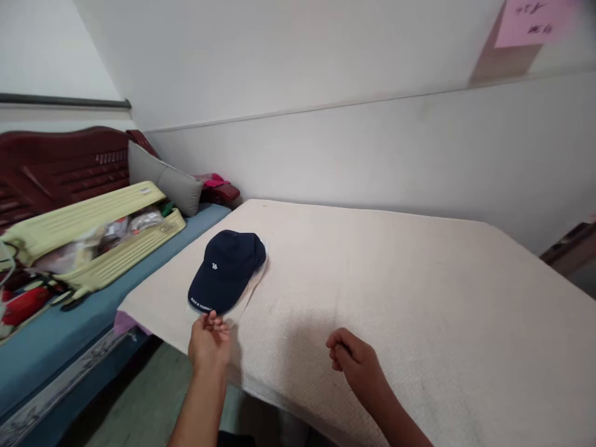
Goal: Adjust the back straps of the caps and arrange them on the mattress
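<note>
The left hand (209, 341), fingers curled at the brim (209, 293) of the navy cap (230, 257) on the table (302, 267), calls for a light, even grip to spare its shape; whether it pinches, I cannot tell; the pale layer (255, 282) beneath is mostly hidden; the right hand (351, 357) curls loosely, palm concealed, contents uncertain

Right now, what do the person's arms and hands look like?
The left hand and right hand are both bare, with no gloves. The left forearm and right forearm are slim and get wider toward the elbow. No sleeves, watch or bracelet show on them, and I see no cables or markings.
</note>
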The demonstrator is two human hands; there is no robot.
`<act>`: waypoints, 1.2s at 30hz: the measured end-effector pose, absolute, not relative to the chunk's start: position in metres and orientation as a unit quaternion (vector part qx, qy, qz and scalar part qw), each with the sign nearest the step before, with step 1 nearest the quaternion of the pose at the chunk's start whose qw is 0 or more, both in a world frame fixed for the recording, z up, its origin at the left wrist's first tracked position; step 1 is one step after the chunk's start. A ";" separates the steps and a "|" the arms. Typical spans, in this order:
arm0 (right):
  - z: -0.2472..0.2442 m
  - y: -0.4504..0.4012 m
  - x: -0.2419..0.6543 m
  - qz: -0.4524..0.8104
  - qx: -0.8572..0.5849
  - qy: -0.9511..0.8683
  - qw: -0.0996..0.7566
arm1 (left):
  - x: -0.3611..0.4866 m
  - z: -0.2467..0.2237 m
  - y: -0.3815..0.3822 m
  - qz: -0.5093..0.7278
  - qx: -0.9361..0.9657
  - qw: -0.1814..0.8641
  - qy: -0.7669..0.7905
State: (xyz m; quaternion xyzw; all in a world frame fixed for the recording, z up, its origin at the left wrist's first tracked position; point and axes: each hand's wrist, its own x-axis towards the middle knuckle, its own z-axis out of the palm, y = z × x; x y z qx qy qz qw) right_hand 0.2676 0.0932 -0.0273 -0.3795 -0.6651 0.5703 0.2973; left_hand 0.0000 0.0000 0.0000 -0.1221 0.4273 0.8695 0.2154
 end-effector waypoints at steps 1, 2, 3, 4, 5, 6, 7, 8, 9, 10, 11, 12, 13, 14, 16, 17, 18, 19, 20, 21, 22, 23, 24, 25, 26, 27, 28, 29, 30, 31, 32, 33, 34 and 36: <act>-0.028 0.093 0.268 0.569 -0.380 -0.666 0.297 | 0.001 0.001 0.001 0.867 -0.111 0.217 0.434; -0.028 0.094 0.268 0.568 -0.380 -0.668 0.295 | 0.002 0.002 0.002 0.864 -0.099 0.219 0.442; -0.028 0.094 0.268 0.566 -0.380 -0.670 0.295 | 0.004 0.004 0.004 0.860 -0.085 0.223 0.452; -0.029 0.094 0.267 0.565 -0.379 -0.672 0.294 | 0.005 0.005 0.005 0.854 -0.070 0.229 0.462; -0.030 0.093 0.267 0.564 -0.378 -0.673 0.293 | 0.007 0.006 0.007 0.847 -0.055 0.235 0.473; -0.030 0.093 0.267 0.564 -0.377 -0.674 0.291 | 0.009 0.007 0.009 0.839 -0.041 0.242 0.485; -0.031 0.092 0.266 0.566 -0.378 -0.674 0.289 | 0.010 0.008 0.011 0.831 -0.028 0.247 0.498; -0.032 0.091 0.266 0.568 -0.379 -0.672 0.286 | 0.011 0.007 0.014 0.824 -0.017 0.248 0.510; -0.032 0.090 0.265 0.571 -0.378 -0.671 0.283 | 0.012 0.007 0.017 0.818 -0.007 0.245 0.521; -0.032 0.090 0.264 0.576 -0.377 -0.670 0.280 | 0.012 0.006 0.019 0.813 0.002 0.239 0.531; -0.032 0.089 0.264 0.579 -0.376 -0.668 0.278 | 0.012 0.005 0.022 0.811 0.010 0.230 0.538; -0.032 0.089 0.264 0.580 -0.374 -0.668 0.277 | 0.012 0.004 0.024 0.811 0.017 0.218 0.543; -0.031 0.088 0.264 0.581 -0.374 -0.668 0.277 | 0.011 0.004 0.027 0.812 0.022 0.206 0.546; -0.030 0.088 0.264 0.581 -0.373 -0.668 0.279 | 0.011 0.003 0.029 0.814 0.027 0.196 0.546; -0.028 0.088 0.265 0.582 -0.371 -0.666 0.282 | 0.011 0.004 0.033 0.820 0.037 0.183 0.540; -0.027 0.087 0.265 0.583 -0.372 -0.664 0.285 | 0.012 0.005 0.034 0.825 0.041 0.179 0.535; -0.027 0.087 0.266 0.585 -0.372 -0.661 0.287 | 0.014 0.007 0.036 0.829 0.047 0.175 0.528; -0.027 0.088 0.267 0.588 -0.373 -0.657 0.289 | 0.016 0.009 0.037 0.835 0.054 0.171 0.520; -0.027 0.088 0.268 0.592 -0.374 -0.652 0.291 | 0.020 0.012 0.038 0.841 0.061 0.166 0.511; -0.028 0.089 0.269 0.597 -0.374 -0.646 0.293 | 0.024 0.015 0.039 0.847 0.069 0.161 0.503; -0.028 0.089 0.271 0.605 -0.372 -0.639 0.295 | 0.031 0.017 0.040 0.851 0.078 0.158 0.494; -0.029 0.091 0.272 0.614 -0.371 -0.629 0.298 | 0.039 0.020 0.041 0.854 0.090 0.161 0.487; -0.028 0.092 0.274 0.626 -0.370 -0.617 0.302 | 0.049 0.022 0.041 0.855 0.104 0.170 0.479; -0.028 0.094 0.276 0.639 -0.371 -0.600 0.307 | 0.060 0.024 0.042 0.855 0.119 0.186 0.470; -0.026 0.096 0.278 0.652 -0.371 -0.581 0.316 | 0.072 0.026 0.042 0.852 0.134 0.208 0.462; -0.023 0.099 0.281 0.664 -0.372 -0.561 0.326 | 0.085 0.027 0.042 0.848 0.147 0.231 0.455; -0.020 0.103 0.285 0.675 -0.370 -0.540 0.340 | 0.099 0.028 0.043 0.842 0.156 0.254 0.450; -0.016 0.106 0.290 0.684 -0.365 -0.521 0.357 | 0.112 0.028 0.043 0.835 0.160 0.276 0.449; -0.013 0.110 0.296 0.693 -0.358 -0.499 0.379 | 0.126 0.028 0.044 0.828 0.163 0.298 0.447; -0.009 0.114 0.303 0.702 -0.348 -0.473 0.402 | 0.138 0.027 0.044 0.819 0.164 0.320 0.447; -0.005 0.118 0.311 0.715 -0.335 -0.444 0.425 | 0.150 0.026 0.045 0.808 0.167 0.344 0.448; -0.002 0.121 0.320 0.729 -0.319 -0.411 0.445 | 0.162 0.025 0.045 0.794 0.172 0.369 0.451; 0.002 0.125 0.329 0.743 -0.300 -0.379 0.462 | 0.173 0.023 0.046 0.776 0.181 0.394 0.458; 0.009 0.132 0.350 0.767 -0.266 -0.324 0.486 | 0.192 0.018 0.046 0.732 0.207 0.438 0.479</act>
